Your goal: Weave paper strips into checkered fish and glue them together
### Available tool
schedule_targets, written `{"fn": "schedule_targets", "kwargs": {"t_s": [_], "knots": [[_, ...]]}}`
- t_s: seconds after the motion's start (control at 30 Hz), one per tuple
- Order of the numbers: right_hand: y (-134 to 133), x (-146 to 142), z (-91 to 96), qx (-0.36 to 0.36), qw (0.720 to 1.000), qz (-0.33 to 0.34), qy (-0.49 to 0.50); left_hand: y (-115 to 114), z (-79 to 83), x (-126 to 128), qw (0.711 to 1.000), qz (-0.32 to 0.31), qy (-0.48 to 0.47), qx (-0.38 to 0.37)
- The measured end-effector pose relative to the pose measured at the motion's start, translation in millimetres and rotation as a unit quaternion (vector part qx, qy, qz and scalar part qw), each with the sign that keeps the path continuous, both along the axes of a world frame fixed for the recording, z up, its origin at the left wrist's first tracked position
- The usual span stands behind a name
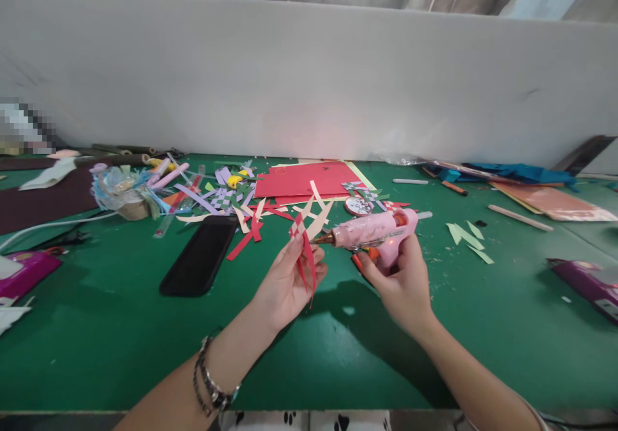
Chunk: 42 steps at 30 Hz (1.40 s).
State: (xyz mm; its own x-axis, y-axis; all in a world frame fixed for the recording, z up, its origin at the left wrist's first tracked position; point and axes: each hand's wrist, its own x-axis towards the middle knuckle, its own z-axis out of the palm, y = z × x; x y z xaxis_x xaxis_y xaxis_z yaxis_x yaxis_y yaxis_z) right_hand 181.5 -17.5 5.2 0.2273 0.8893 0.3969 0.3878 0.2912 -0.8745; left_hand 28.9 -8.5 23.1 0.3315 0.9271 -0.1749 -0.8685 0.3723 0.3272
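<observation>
My left hand (286, 283) pinches a small weave of red and cream paper strips (307, 235) and holds it up above the green table (120, 328). My right hand (403, 280) grips a pink glue gun (374, 230) by its handle. The gun points left, and its metal nozzle touches the woven strips. A beaded bracelet sits on my left wrist.
A black phone (200, 255) lies left of my hands. Behind it are loose paper strips (226, 196), red card sheets (306, 179) and a small basket of scraps (126, 192). Pale green cuttings (467, 235), glue sticks and paper sheets lie at right. Purple packages (586, 283) sit at both table edges.
</observation>
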Motion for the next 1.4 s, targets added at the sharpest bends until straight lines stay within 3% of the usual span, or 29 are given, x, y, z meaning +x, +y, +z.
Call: {"fn": "schedule_targets", "kwargs": {"t_s": [1.13, 1.4], "knots": [[-2.0, -1.5, 8.2, 0.047, 0.998, -0.036, -0.038, 0.8, -5.0, -2.4, 1.0, -0.022, 0.007, 0.015], [-0.9, -0.5, 6.8, 0.065, 0.997, -0.023, -0.031, -1.1, -2.2, -1.7, 0.998, -0.036, -0.027, 0.053]]}}
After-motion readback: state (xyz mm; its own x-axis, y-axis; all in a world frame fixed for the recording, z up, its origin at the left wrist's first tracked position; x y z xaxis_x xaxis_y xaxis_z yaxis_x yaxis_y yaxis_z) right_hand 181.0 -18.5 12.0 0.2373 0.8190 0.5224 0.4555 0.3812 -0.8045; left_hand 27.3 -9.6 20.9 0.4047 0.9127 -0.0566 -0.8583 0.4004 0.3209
